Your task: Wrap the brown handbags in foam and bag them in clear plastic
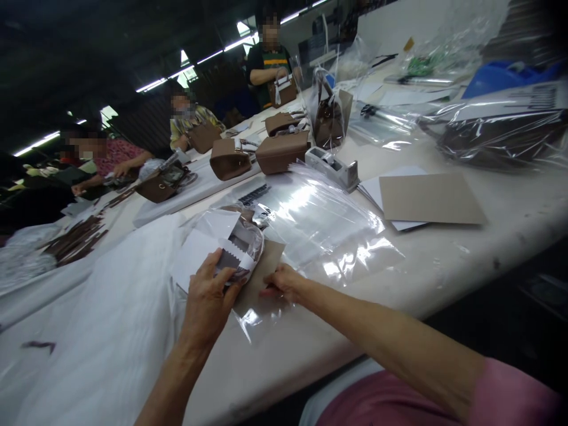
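A handbag (242,244) lies on the table in front of me, with white paper (199,251) against its side and clear film around its handle. My left hand (210,296) grips it from the near side, thumb and fingers on the paper and handle. Beside the handbag is a taupe cardboard sheet (261,272). My right hand (284,284) has its fingers curled at the sheet's right edge, pinching it; the fingertips are partly hidden. Clear plastic (252,319) spreads below the sheet, and I cannot tell whether it encloses the handbag.
Flat clear bags (319,219) lie beyond my right hand, near a tape dispenser (331,165). More cardboard (432,198) is at right. White wrapping sheets (102,319) cover the left. Brown handbags (281,151) stand farther back, where several people work. A bagged handbag (501,136) lies far right.
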`<state>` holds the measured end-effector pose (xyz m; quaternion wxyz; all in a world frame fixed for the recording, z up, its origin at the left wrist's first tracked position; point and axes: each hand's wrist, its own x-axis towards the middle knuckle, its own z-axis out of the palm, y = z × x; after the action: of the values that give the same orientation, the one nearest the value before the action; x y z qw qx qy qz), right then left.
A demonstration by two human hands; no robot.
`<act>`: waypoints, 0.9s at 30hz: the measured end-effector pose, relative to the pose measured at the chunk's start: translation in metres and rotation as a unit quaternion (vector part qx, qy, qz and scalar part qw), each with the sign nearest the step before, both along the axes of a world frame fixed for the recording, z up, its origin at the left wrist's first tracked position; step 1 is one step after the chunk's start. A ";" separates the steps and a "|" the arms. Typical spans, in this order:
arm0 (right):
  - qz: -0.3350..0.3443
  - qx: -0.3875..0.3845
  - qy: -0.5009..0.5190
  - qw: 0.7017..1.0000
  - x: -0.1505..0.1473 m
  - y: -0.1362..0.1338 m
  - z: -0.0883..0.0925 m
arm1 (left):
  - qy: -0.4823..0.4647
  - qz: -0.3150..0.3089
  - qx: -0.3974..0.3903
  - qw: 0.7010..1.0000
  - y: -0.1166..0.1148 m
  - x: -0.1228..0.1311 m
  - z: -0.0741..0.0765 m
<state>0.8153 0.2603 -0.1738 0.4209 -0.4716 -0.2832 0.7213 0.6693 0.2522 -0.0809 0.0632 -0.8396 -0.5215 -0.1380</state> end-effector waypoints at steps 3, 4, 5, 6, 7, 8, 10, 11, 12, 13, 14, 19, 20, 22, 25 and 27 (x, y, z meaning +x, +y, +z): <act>0.002 0.062 -0.074 0.995 0.009 0.010 -0.008 | 0.000 0.001 0.009 1.000 -0.002 -0.002 0.000; -0.012 0.083 -0.103 0.991 0.013 0.010 -0.009 | 0.003 0.005 0.013 1.000 -0.003 -0.002 0.000; -0.031 0.099 -0.130 0.986 0.015 0.010 -0.010 | 0.011 0.008 0.020 1.000 -0.005 -0.002 0.000; -0.051 0.111 -0.153 0.981 0.017 0.010 -0.010 | 0.026 0.008 0.031 0.999 -0.007 -0.001 0.001; -0.068 0.121 -0.170 0.976 0.016 0.011 -0.011 | 0.047 0.001 0.048 0.998 -0.011 0.000 0.002; -0.080 0.129 -0.182 0.971 0.014 0.012 -0.012 | 0.071 -0.017 0.075 0.994 -0.015 0.001 0.003; -0.088 0.141 -0.197 0.966 0.007 0.016 -0.013 | 0.115 -0.067 0.173 0.976 -0.023 0.002 0.006; -0.087 0.144 -0.201 0.965 0.003 0.019 -0.013 | 0.127 -0.081 0.237 0.960 -0.027 0.001 0.009; -0.084 0.144 -0.205 0.964 0.000 0.022 -0.013 | 0.131 -0.079 0.299 0.942 -0.029 -0.001 0.012; -0.081 0.141 -0.209 0.964 -0.003 0.024 -0.013 | 0.129 -0.057 0.346 0.927 -0.029 -0.004 0.016; -0.079 0.138 -0.211 0.964 -0.004 0.026 -0.013 | 0.126 -0.019 0.367 0.921 -0.027 -0.009 0.021; -0.074 0.153 -0.227 0.959 -0.006 0.042 -0.004 | 0.139 0.132 0.140 0.971 0.019 -0.037 0.059; -0.075 0.160 -0.233 0.956 -0.007 0.047 0.002 | 0.133 0.133 0.097 0.977 0.032 -0.039 0.072; -0.075 0.184 -0.241 0.950 -0.011 0.063 0.019 | 0.103 0.135 0.062 0.984 0.056 -0.040 0.102; -0.061 0.253 -0.237 0.936 -0.018 0.091 0.062 | 0.064 0.153 0.056 0.985 0.087 -0.040 0.155; -0.053 0.311 -0.225 0.922 -0.020 0.108 0.100 | 0.048 0.156 0.031 0.986 0.099 -0.044 0.186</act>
<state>0.7954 0.3684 -0.0737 0.5092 -0.4811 -0.5548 0.4489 0.6250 0.3517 0.1053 0.1346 -0.7515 -0.6378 -0.1017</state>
